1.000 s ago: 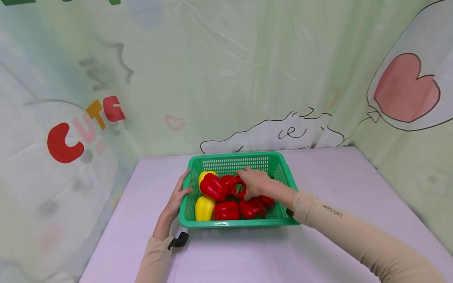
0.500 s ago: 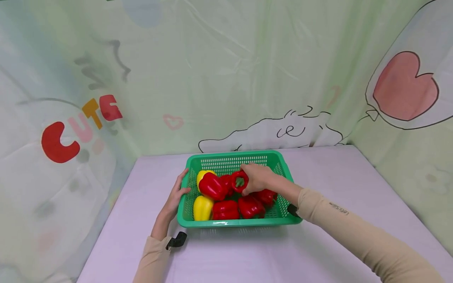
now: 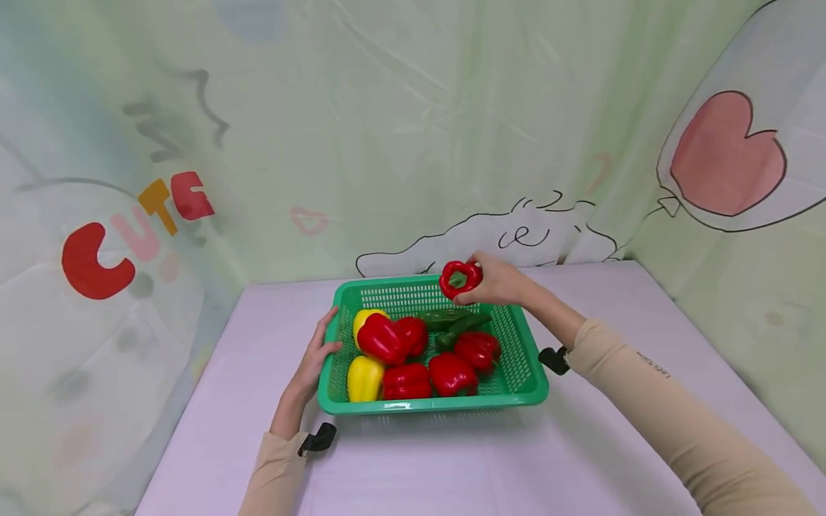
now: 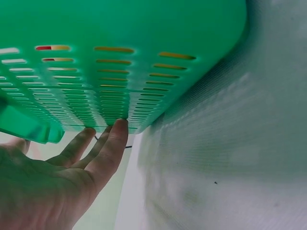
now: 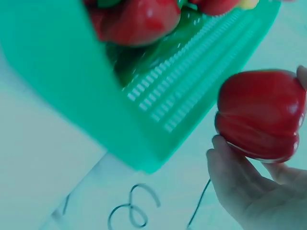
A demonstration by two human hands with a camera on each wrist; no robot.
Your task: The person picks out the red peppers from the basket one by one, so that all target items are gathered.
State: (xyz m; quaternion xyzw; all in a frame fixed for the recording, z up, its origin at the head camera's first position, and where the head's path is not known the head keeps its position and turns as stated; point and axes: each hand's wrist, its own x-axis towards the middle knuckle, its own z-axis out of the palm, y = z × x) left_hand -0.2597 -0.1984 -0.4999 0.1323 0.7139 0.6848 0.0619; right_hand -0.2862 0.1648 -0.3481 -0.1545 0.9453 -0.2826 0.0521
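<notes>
A red bell pepper (image 3: pixel 452 281) with a green stem is held in my right hand (image 3: pixel 500 281), above the back right rim of a green plastic basket (image 3: pixel 419 407). In the right wrist view, fingers and thumb lie around the same bell pepper (image 5: pixel 261 115). My left hand (image 3: pixel 312 365) holds the basket's left side, its thumb over the rim. The left wrist view shows its fingers (image 4: pixel 112 148) against the slotted outer wall. Inside the basket lie several red bell peppers (image 3: pixel 406 382), yellow bell peppers (image 3: pixel 365 378) and dark green cucumber-like vegetables (image 3: pixel 445 318).
The basket stands on a table with a pale lilac cover (image 3: pixel 413 473). A printed pale green curtain (image 3: pixel 400 143) hangs behind and at both sides of the table. Black wrist cameras (image 3: pixel 317 437) are strapped to both wrists.
My right hand has lifted the red bell pepper out of the basket, up and toward the back right. Green vegetables beneath are now exposed. The left hand has stayed at the basket's left rim.
</notes>
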